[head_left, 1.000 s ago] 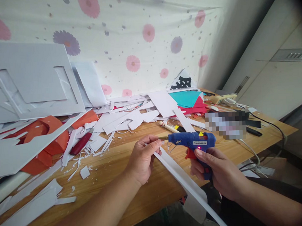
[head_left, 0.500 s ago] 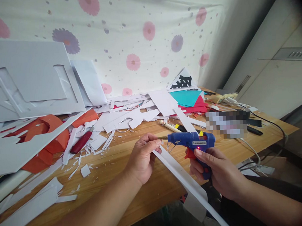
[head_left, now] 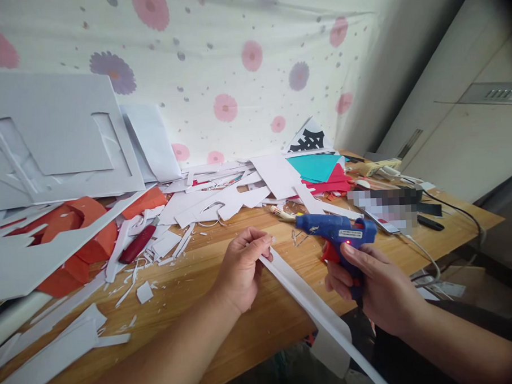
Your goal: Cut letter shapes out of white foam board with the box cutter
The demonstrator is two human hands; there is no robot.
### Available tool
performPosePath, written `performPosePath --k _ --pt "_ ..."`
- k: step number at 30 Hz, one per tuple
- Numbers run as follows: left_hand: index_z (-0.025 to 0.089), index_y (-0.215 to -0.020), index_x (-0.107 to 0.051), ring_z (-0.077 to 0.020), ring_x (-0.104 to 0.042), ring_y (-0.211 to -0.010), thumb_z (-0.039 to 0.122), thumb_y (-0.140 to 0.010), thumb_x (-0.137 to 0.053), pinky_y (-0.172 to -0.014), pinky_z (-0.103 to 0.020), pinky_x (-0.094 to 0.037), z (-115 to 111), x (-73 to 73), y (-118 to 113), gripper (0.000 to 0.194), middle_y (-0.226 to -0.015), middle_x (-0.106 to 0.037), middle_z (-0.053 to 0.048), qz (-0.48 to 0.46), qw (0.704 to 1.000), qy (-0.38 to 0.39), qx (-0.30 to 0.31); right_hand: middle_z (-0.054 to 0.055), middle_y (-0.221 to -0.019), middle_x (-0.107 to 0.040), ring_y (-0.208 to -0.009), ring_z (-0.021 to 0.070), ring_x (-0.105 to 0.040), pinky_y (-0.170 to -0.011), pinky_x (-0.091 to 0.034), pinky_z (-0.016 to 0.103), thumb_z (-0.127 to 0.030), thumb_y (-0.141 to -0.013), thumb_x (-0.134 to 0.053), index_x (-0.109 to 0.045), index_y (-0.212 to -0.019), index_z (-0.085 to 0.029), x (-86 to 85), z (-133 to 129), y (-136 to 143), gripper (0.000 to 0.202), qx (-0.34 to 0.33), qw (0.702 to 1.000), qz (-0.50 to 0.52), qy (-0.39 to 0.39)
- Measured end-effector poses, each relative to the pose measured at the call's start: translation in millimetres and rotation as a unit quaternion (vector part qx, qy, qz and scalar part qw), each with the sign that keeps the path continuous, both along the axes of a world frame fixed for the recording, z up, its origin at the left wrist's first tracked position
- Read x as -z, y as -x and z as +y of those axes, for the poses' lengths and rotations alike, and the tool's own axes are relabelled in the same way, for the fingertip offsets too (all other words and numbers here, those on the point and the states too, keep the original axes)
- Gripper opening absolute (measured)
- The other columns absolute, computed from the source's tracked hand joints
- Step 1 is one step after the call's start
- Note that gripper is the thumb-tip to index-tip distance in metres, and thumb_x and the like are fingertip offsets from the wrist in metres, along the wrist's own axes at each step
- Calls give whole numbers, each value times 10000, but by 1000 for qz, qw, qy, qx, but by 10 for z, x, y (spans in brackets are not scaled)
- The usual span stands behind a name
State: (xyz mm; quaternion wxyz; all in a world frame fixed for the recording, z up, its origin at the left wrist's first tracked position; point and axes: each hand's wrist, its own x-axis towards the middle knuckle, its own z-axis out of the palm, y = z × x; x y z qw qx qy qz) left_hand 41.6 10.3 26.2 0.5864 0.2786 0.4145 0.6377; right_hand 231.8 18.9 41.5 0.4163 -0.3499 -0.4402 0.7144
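Note:
My left hand (head_left: 247,267) pinches the upper end of a long white foam board strip (head_left: 314,305), which slants down to the right past the table's front edge. The strip has a folded or layered look, with a wider flap hanging near its lower part. A blue hot glue gun (head_left: 338,229) with a red trigger and a lit red light is gripped in my right hand (head_left: 381,283). Its nozzle points left toward my left hand, apart from the strip.
White board offcuts (head_left: 222,202) litter the wooden table (head_left: 246,351). A dark red utility knife (head_left: 137,243) lies at left beside orange curved pieces (head_left: 88,227). Teal sheets (head_left: 314,167) are at the back. Cables (head_left: 464,202) and a power strip (head_left: 377,167) lie at right.
My right hand has drawn the glue gun to the right and slightly up, so its nozzle is away from my left fingertips. My left hand and the strip stay nearly still.

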Motion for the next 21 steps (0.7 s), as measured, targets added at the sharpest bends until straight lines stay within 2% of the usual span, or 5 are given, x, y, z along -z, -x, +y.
performPosePath --k 5,10,16,18,21 --pt "193 -661 -498 -108 -467 -572 210 -720 -603 -573 -231 -338 -17 4 12 122 -565 -504 37 44 999 -15 17 -32 -517 -466 -452 97 -461 -573 -430 296 -439 -698 -692 -517 -603 -171 59 35 2 334 26 999 -39 -14" --pt "205 -697 -464 -105 -477 -573 219 -762 -568 -563 -225 -346 -19 1 8 123 -594 -511 45 46 999 -15 14 -11 -646 -518 -593 126 -485 -528 -379 253 -377 -601 -781 -544 -793 -185 123 -16 -25 361 36 983 -155 -94" --pt "200 -726 -488 -82 -456 -518 233 -740 -608 -528 -199 -337 -23 -18 -24 126 -564 -508 53 27 1000 -12 -1 -24 -699 -475 -591 113 -434 -532 -402 242 -191 -505 -799 -487 -931 -215 268 -306 84 528 11 924 -259 -281" --pt "196 -729 -496 -76 -455 -510 227 -708 -624 -525 -191 -345 -7 -16 -14 134 -562 -519 51 14 1000 3 -2 -31 -667 -458 -563 110 -438 -524 -409 242 -171 -540 -748 -470 -911 -220 270 -363 148 466 29 905 -291 -308" --pt "189 -734 -516 -94 -528 -614 264 -674 -639 -568 -192 -386 59 -11 78 156 -655 -575 25 39 998 6 -44 -35 -611 -446 -515 113 -451 -495 -414 250 -195 -578 -657 -457 -860 -208 207 -378 196 346 70 897 -322 -296"
